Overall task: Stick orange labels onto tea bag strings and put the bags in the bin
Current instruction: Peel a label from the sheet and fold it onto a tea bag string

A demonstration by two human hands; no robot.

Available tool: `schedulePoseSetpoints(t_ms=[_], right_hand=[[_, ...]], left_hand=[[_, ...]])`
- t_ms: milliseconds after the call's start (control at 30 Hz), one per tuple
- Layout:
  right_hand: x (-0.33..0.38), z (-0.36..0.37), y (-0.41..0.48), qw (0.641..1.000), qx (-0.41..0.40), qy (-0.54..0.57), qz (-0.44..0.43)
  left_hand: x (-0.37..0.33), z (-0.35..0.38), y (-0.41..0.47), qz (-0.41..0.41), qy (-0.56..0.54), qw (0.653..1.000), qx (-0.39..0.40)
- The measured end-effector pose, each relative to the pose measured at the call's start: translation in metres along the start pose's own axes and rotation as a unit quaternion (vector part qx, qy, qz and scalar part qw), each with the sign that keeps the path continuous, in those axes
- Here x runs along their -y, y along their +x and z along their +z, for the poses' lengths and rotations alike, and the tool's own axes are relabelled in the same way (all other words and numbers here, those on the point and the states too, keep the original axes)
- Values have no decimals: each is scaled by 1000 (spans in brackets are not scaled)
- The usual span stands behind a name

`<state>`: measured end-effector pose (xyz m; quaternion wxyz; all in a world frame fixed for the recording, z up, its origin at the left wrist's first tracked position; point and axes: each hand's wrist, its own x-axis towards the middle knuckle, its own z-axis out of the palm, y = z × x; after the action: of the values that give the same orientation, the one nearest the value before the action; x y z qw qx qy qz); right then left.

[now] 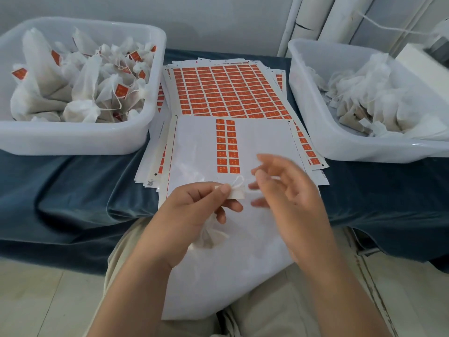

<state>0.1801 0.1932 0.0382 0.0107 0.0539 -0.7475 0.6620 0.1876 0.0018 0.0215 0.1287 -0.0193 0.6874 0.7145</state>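
The left hand [194, 205] pinches the white tag [237, 193] of one tea bag [211, 235] over the surface's near edge; the right hand [286, 190] hangs spread and empty. The looped string [237, 182] could twist — a label would then stick crooked. Two bins, left bin [73, 139] and right bin [315, 117]; two label columns [228, 145] on the near sheet [264, 142].

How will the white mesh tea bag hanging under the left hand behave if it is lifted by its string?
Probably floppy: the white mesh tea bag sags, bunched at its neck, below the left hand. Likely light, since a fingertip pinch on the white string tab seems to carry it. It may swing.
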Motion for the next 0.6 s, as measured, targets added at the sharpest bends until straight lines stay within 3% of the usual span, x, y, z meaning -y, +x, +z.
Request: schedulePoseSetpoints(t_ms=[67,133,267,600], right_hand=[[-4,3,-5,996,58,-17,66],[-9,7,-8,994,73,-39,66],[-17,16,-12,995,-23,-98,13],[-21,30,-17,978,-103,-166,-76]], left_hand=[[-1,2,-2,16,26,999,-13],[-1,4,-2,28,59,998,-26],[-1,10,-4,26,106,991,-71],[-4,19,-7,42,133,982,-125]])
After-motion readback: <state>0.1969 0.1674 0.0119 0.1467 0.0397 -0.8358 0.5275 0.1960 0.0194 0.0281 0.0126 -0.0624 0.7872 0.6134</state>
